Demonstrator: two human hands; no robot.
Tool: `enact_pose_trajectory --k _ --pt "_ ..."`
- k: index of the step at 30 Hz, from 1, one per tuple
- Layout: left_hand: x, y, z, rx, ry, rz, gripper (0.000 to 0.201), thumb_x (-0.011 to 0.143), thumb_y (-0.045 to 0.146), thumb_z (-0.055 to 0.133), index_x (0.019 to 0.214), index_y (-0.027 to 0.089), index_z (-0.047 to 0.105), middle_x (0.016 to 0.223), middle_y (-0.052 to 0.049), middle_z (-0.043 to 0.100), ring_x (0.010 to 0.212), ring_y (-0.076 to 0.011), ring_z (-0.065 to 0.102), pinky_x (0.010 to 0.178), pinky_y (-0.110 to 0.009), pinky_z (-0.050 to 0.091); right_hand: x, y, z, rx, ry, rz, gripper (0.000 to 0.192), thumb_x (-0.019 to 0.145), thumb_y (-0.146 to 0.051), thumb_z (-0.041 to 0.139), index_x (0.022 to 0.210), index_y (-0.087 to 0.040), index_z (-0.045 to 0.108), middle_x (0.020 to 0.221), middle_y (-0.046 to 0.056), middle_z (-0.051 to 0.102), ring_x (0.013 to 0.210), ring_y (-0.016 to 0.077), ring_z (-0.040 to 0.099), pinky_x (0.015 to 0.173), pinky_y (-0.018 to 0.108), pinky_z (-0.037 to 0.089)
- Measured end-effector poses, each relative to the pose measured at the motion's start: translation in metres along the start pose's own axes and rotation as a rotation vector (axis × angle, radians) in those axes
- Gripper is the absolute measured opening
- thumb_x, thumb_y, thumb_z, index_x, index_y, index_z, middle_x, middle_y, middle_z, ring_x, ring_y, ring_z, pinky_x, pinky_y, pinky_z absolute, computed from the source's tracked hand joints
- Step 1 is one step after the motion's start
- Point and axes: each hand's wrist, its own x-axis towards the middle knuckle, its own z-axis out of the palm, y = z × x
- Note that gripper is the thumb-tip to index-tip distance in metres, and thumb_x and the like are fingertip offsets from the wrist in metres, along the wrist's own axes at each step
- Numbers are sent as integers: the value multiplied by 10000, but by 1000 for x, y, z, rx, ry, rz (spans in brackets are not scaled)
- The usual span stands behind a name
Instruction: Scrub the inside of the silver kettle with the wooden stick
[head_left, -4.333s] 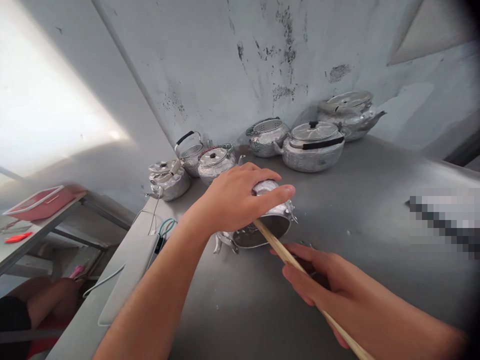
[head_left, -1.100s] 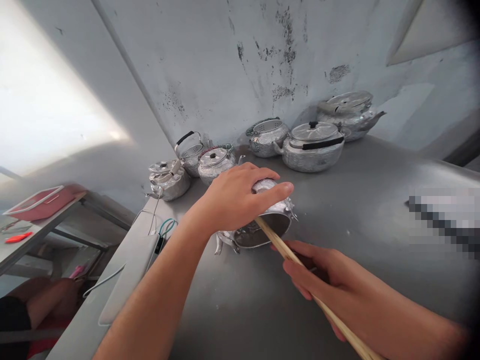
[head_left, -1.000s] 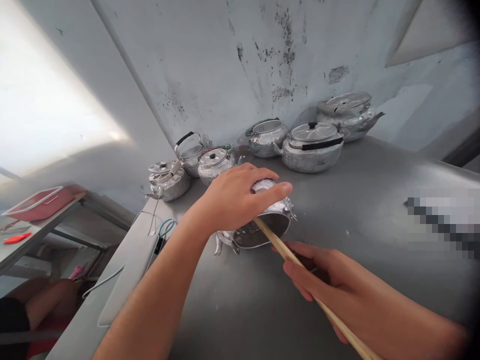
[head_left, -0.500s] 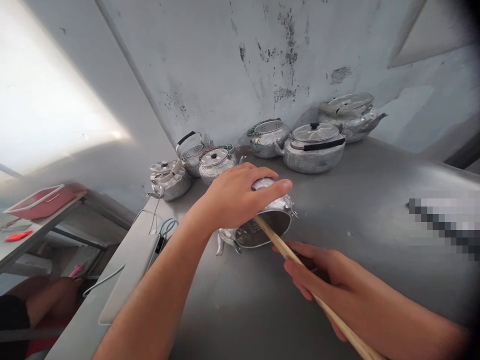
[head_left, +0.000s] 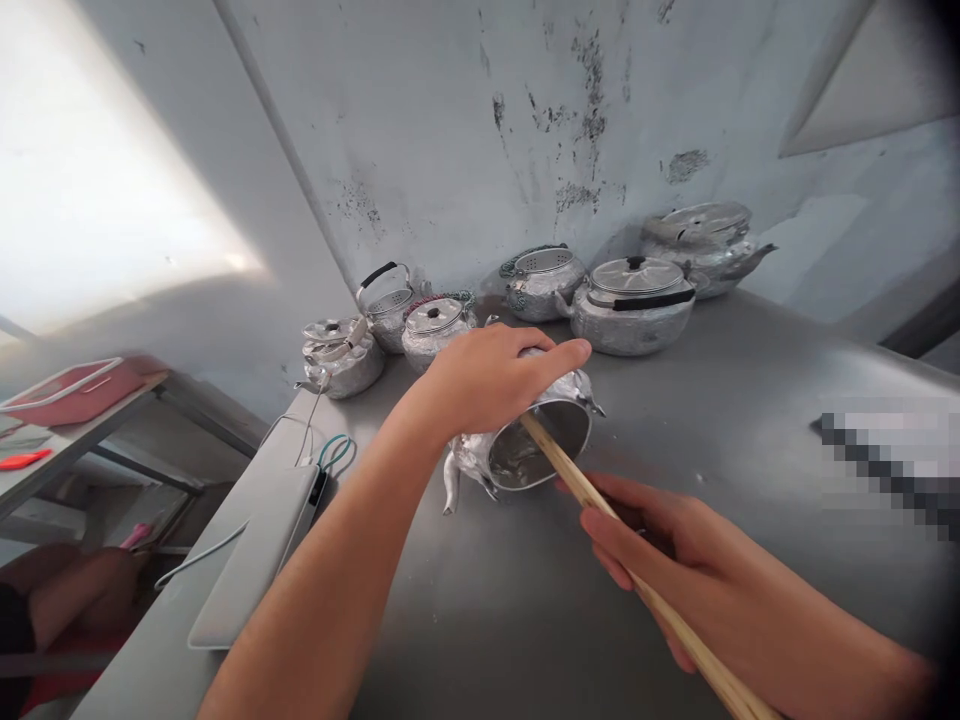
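A lidless silver kettle (head_left: 525, 455) lies on its side on the steel table (head_left: 750, 400), its open mouth facing me and its spout pointing left. My left hand (head_left: 495, 375) presses down on top of it and grips its body. A long wooden stick (head_left: 592, 500) is held in my right hand (head_left: 660, 560); the far end of the stick reaches into the kettle's mouth. The stick's near end runs out of the picture at the bottom right.
Several silver kettles stand along the stained wall: a small one (head_left: 341, 350) at the left, a big one with a black handle (head_left: 634, 305), another (head_left: 705, 245) behind it. A grey flat device (head_left: 251, 560) with cables lies at the table's left edge. A person's leg (head_left: 67, 600) shows at bottom left.
The kettle has tipped so its mouth faces me more. The stick's end sits a little deeper inside. The view has shifted slightly; both hands keep their hold.
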Motion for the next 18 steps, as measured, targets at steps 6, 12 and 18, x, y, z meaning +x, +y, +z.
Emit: enact_pose_trajectory --k 6,12,18 --pt "11 -6 -6 1 -85 86 692 981 807 345 1183 297 767 1236 -34 755 1125 -304 664 1024 -416 484 7 -4 3 -5 10 55 364 989 -564 540 828 -237 555 711 -74 477 461 72 447 399 180 503" --pt "11 -4 -9 -14 -112 87 726 976 808 318 1193 280 768 1239 -43 749 1130 -326 655 984 -446 495 8 -5 10 -54 16 139 303 1035 -504 510 915 -231 566 725 -86 518 440 58 506 427 179 517" --pt "6 6 -8 39 -103 35 704 972 783 336 1256 303 764 1250 -85 736 1156 -375 645 962 -474 497 14 -25 11 -1 -128 248 274 1049 -469 518 906 -236 531 670 -100 532 429 63 525 439 187 556"
